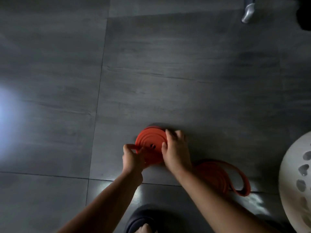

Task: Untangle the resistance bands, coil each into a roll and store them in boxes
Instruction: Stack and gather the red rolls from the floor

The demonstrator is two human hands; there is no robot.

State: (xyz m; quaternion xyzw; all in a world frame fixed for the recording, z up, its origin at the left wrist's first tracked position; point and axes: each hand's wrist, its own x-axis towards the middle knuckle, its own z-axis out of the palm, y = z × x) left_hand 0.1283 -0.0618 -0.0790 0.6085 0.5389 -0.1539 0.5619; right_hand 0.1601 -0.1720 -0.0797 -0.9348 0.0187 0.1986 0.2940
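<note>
One wide floor point(185, 64) of dark grey tiles fills nearly the whole view. Beyond the hands and to their left it is bare tile. One grout line runs away from the person just left of the left hand; a second crosses under both forearms. A pale glare lies on the tile far out to the left.

White round seat or basket point(286, 158) with cut-out holes: well to the right of the right hand, cut off by the frame edge. What it is, cannot tell.

Orange resistance band point(223, 174): its loose loops lie on the tile behind the right wrist and trail off to the right. They stop short of the white round thing, with a strip of floor between.

Roll point(149, 138): the wound part of the band, between the two hands, its spiral face turned up to the camera and a small gap at its centre. Its far edge has bare tile beyond it.

Right hand point(176, 152): fingers curled over the roll's right rim, gripping it.

Left hand point(133, 158): thumb and forefinger pinch a strand of the band at the roll's left edge; other fingers curled in.

Dark slipper point(139, 216): on a foot, nearer the person than both hands, between the forearms.

Metal leg point(248, 13): far beyond the right hand, at the top edge.
</note>
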